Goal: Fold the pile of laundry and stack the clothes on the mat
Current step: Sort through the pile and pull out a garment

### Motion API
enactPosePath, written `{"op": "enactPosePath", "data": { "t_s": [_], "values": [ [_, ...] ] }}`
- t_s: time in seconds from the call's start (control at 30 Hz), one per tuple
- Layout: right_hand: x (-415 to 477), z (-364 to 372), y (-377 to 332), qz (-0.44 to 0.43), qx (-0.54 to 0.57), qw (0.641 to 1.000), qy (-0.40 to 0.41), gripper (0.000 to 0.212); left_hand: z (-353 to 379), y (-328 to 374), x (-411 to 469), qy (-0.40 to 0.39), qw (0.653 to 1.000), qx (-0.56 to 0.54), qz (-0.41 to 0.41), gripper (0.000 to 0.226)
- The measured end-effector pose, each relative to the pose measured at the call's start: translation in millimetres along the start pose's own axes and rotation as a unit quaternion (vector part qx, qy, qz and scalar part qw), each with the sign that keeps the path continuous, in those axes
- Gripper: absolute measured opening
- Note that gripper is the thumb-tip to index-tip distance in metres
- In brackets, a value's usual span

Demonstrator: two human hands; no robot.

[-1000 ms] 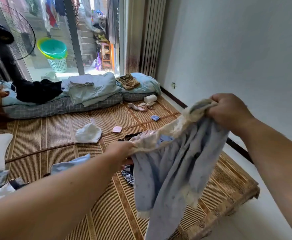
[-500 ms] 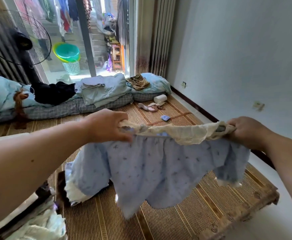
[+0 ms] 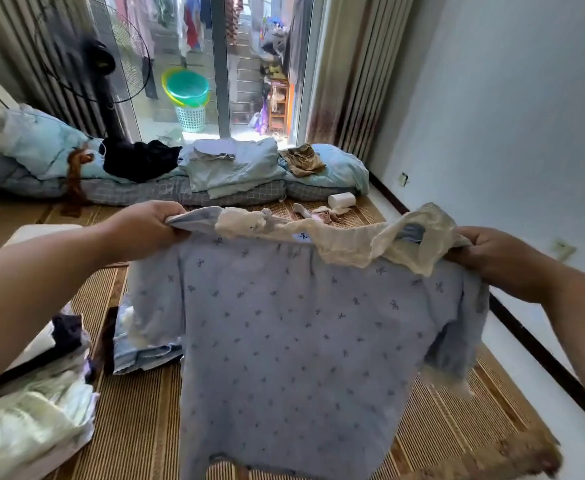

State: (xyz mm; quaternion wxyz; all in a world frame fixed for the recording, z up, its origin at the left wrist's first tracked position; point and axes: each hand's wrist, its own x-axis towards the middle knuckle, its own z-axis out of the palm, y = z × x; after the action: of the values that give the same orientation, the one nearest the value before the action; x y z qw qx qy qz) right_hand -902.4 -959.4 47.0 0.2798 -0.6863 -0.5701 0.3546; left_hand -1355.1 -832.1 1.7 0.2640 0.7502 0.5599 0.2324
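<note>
Two hands hold one blue bow-print pajama top (image 3: 291, 327) spread in the air above the woven mat (image 3: 138, 427): the left hand (image 3: 145, 226) grips one shoulder, the right hand (image 3: 491, 254) the other, its lace collar (image 3: 353, 244) between them. Behind lie one standing fan (image 3: 100, 64), folded bedding (image 3: 228, 164), one paper roll (image 3: 342, 199). Crumpled laundry (image 3: 31, 420) sits lower left, and one folded blue garment (image 3: 145, 351) lies partly hidden behind the top.
</note>
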Motion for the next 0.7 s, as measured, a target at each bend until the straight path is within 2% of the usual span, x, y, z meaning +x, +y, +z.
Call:
{"op": "enactPosePath", "data": {
  "t_s": [0.07, 0.1, 0.13, 0.17, 0.2, 0.23, 0.27, 0.33, 0.4, 0.47, 0.53, 0.63, 0.7],
  "values": [
    [1, -16, -1, 0.028, 0.016, 0.997, -0.073, 0.043, 2, 8, -11, -0.049, 0.997, -0.062, -0.014, 0.021],
    [2, -22, 1, 0.049, 0.019, 0.993, -0.107, 0.047, 3, 10, -16, -0.073, 0.994, -0.078, -0.018, 0.01],
    [4, -26, 4, 0.073, 0.02, 0.987, -0.139, 0.048, 4, 13, -19, -0.098, 0.991, -0.081, -0.028, 0.009],
    [7, -31, 6, 0.094, 0.017, 0.982, -0.165, 0.047, 6, 17, -23, -0.127, 0.988, -0.075, -0.045, 0.021],
    [9, -34, 9, 0.111, 0.012, 0.977, -0.184, 0.045, 9, 18, -24, -0.171, 0.98, -0.073, -0.067, 0.019],
    [11, -36, 11, 0.127, 0.004, 0.973, -0.195, 0.044, 12, 18, -27, -0.215, 0.97, -0.071, -0.093, 0.008],
    [13, -37, 14, 0.141, -0.003, 0.969, -0.202, 0.043, 14, 16, -29, -0.265, 0.954, -0.07, -0.121, 0.008],
    [16, -39, 18, 0.163, -0.01, 0.961, -0.225, 0.04, 18, 11, -31, -0.376, 0.902, -0.077, -0.196, 0.011],
    [21, -37, 23, 0.184, -0.018, 0.95, -0.251, 0.034, 22, 6, -29, -0.443, 0.858, -0.085, -0.246, 0.025],
    [28, -31, 32, 0.206, -0.025, 0.942, -0.265, 0.025, 29, -1, -24, -0.464, 0.837, -0.099, -0.274, 0.035],
    [44, -20, 44, 0.214, -0.056, 0.944, -0.245, 0.016, 43, -8, -13, -0.455, 0.84, -0.092, -0.279, 0.035],
    [73, 5, 66, 0.186, -0.157, 0.952, -0.187, 0.014, 76, -21, 9, -0.396, 0.876, -0.068, -0.266, 0.01],
    [96, 28, 88, 0.166, -0.224, 0.95, -0.139, 0.014, 104, -31, 30, -0.361, 0.911, 0.005, -0.202, 0.013]
  ]
}}
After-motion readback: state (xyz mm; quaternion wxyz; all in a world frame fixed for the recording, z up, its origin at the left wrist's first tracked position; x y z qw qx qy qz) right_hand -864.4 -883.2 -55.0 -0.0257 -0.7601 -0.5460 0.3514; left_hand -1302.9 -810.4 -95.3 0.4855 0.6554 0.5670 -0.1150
